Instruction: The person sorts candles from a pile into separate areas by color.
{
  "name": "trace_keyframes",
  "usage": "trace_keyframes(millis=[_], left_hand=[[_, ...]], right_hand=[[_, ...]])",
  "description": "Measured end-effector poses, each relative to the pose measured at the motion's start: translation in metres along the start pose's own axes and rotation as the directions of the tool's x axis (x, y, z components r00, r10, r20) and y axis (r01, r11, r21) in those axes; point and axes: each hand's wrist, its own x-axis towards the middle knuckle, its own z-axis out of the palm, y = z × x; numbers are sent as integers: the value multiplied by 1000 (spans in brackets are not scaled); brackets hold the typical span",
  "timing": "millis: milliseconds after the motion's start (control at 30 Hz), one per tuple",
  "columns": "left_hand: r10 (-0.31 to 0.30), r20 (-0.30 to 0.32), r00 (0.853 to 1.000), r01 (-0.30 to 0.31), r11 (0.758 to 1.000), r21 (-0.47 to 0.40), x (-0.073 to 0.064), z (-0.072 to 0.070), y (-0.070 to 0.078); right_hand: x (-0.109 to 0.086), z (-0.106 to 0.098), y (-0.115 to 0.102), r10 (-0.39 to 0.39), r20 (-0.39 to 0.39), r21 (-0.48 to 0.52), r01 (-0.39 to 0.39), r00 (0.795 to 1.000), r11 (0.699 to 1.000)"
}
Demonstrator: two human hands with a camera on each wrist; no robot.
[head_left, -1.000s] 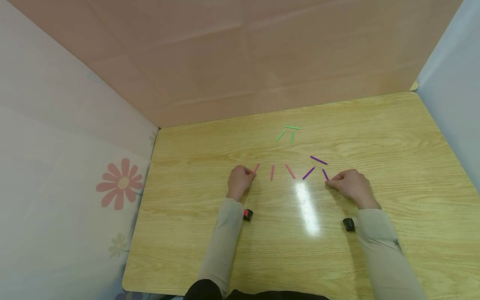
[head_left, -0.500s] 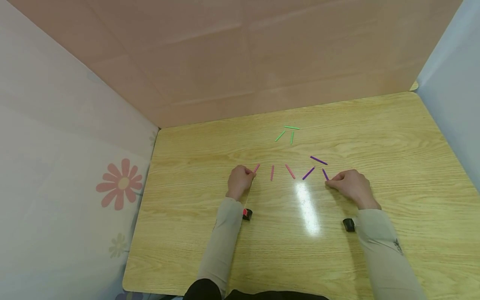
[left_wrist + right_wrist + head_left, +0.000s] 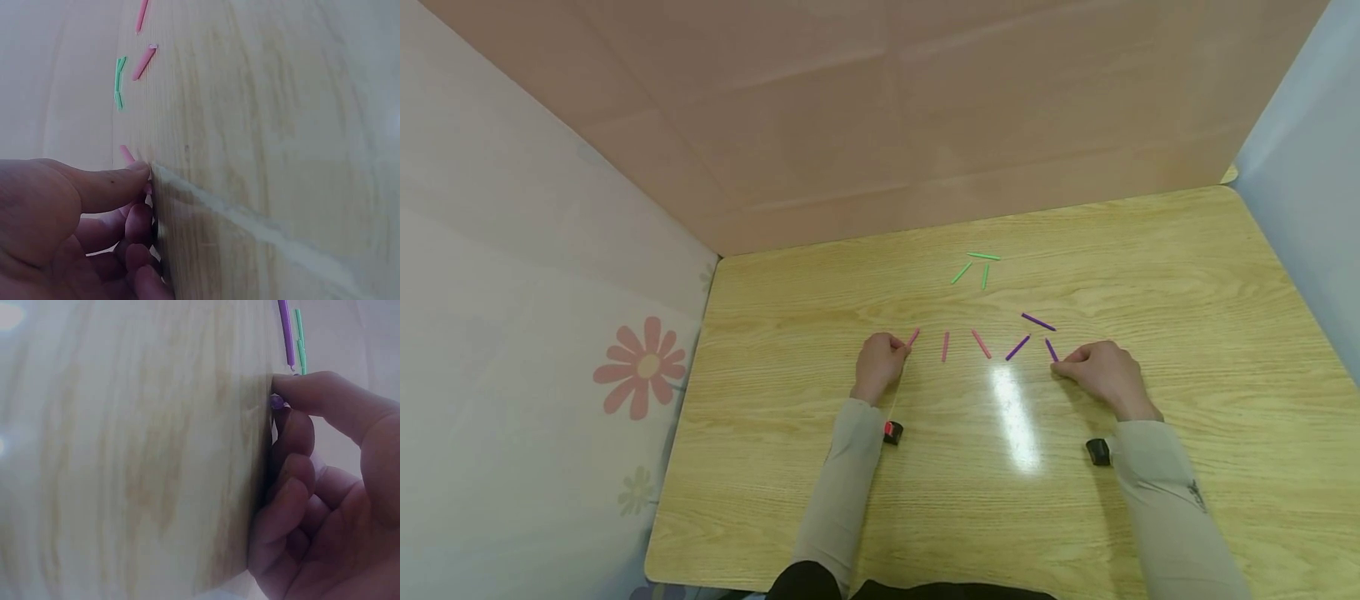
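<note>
My left hand [image 3: 880, 367] pinches the lower end of a pink stick [image 3: 913, 337] between thumb and curled fingers, down at the table. Two more pink sticks lie to its right, one nearly upright in view [image 3: 945, 347] and one slanted [image 3: 981, 343]. My right hand [image 3: 1103, 371] pinches the near end of a purple stick [image 3: 1051, 349]; in the right wrist view that purple stick's end [image 3: 277, 401] shows between thumb and index finger. Left of it slants a second purple stick [image 3: 1017, 347], and a third purple stick [image 3: 1038, 322] lies above.
Farther back lie three green sticks, one across the top [image 3: 983, 256] and two below it. The wooden table [image 3: 775, 333] meets a brownish cloth wall [image 3: 880, 125] behind. A flowered panel [image 3: 550, 292] stands at left, a pale panel [image 3: 1315, 167] at right.
The view has shifted very slightly. Both hands keep their places on the pink and purple sticks, and the left forearm has shifted a little to the left.
</note>
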Motion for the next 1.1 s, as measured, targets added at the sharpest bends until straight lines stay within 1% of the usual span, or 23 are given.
trace_keyframes(millis=[333,433,533,633,767,867,1067,1100], left_hand=[[81,8,997,-82,997,12,0,0,-5],[128,-6,992,-128,991,24,1,1,-8],[203,-33,979,-201,978,51,4,1,-9],[277,-55,959,-272,958,91,8,-1,-9],[349,-67,935,-336,930,150,13,-4,-6],[383,-65,921,-366,912,186,17,-7,-4],[418,-50,907,-394,885,249,26,-11,0],[427,-49,903,-401,878,260,28,-11,0]], right_hand=[[-1,0,0,-1,-8,-4,1,1000,1000],[-1,1,1,0,-9,-4,0,1000,1000],[0,2,2,-2,-12,-4,2,1000,1000],[0,2,3,-4,-14,-4,4,1000,1000],[-1,1,2,-1,-10,-3,1,1000,1000],[-1,1,1,0,-7,-1,0,1000,1000],[-1,1,0,-1,-6,-3,1,1000,1000],[0,1,0,-4,-8,-6,4,1000,1000]])
